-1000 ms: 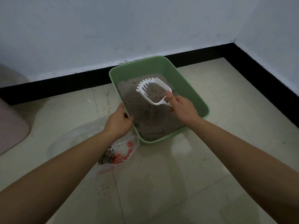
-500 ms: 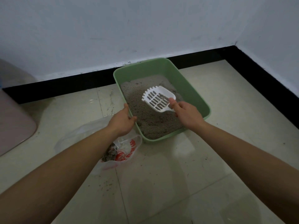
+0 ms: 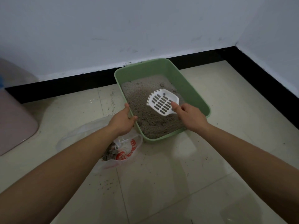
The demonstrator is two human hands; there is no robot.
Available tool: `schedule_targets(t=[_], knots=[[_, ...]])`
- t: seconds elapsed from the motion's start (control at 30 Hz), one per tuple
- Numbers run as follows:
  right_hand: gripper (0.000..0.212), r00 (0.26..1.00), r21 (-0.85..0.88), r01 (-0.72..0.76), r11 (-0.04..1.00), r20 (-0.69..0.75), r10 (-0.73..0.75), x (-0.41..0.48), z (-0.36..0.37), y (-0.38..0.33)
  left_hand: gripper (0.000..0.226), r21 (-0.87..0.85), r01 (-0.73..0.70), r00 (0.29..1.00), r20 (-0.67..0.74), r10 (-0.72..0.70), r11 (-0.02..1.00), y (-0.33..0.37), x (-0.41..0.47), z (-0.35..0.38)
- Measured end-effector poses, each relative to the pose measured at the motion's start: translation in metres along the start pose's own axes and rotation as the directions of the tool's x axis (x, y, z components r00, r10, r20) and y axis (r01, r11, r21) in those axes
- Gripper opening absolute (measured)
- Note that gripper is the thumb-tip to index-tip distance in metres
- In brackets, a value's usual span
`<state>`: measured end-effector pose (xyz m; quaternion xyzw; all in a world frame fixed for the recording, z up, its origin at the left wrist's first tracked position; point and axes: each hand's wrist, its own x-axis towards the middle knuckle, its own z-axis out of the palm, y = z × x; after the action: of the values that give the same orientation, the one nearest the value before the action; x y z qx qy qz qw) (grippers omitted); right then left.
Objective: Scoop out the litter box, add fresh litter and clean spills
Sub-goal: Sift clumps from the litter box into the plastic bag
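Gripping the handle of one white slotted scoop point(image 3: 161, 102), the right hand point(image 3: 191, 118) has its fingers curled round the handle and its thumb pressed along the top. The scoop's slotted face is turned up toward the camera, just above the grey litter point(image 3: 142, 104), and carries almost nothing, only a dark speck near its toothed edge. The left hand point(image 3: 123, 120) holds the left rim of the single green litter box point(image 3: 192, 84), thumb hooked over the edge. Whether the other fingers are curled under the rim I cannot tell.

The box sits on the tiled floor point(image 3: 218, 159) in the corner of the room, its far end close to the black baseboard point(image 3: 64, 84). The litter lies unevenly and leaves the upper walls bare.

One clear plastic bag point(image 3: 127, 151) with red print lies on the floor just beside the box's near-left corner, partly under the left forearm, with a clump of dark grey lumps inside. Loose spilled grains point(image 3: 105, 185) are scattered over the tiles in front of the bag and along the tile joint left of the box. One pink rounded object point(image 3: 14, 123) stands at the left edge, well apart from the box.
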<state>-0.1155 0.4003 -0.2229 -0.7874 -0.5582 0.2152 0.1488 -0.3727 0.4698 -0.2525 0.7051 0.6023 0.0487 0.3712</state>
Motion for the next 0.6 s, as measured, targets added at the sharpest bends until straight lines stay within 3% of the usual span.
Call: schedule_targets(t=[0.2,0.33,0.6], knots=[[0.069,1.0,-0.046,-0.001,0.999,0.002,0.001,-0.001,-0.002,0.003,0.078,0.008,-0.005,1.0,0.012,0.004,1.0,0.002,-0.003,-0.004],[0.061,0.998,-0.196,0.056,0.979,0.052,-0.046,-0.004,-0.001,0.002,0.078,0.018,0.0,1.0,0.014,0.0,1.0,0.001,-0.006,-0.007],[0.068,0.983,-0.327,0.146,0.934,0.156,-0.1,0.012,-0.002,-0.009,0.077,-0.011,0.014,1.0,0.005,-0.014,1.0,0.006,-0.008,-0.007]])
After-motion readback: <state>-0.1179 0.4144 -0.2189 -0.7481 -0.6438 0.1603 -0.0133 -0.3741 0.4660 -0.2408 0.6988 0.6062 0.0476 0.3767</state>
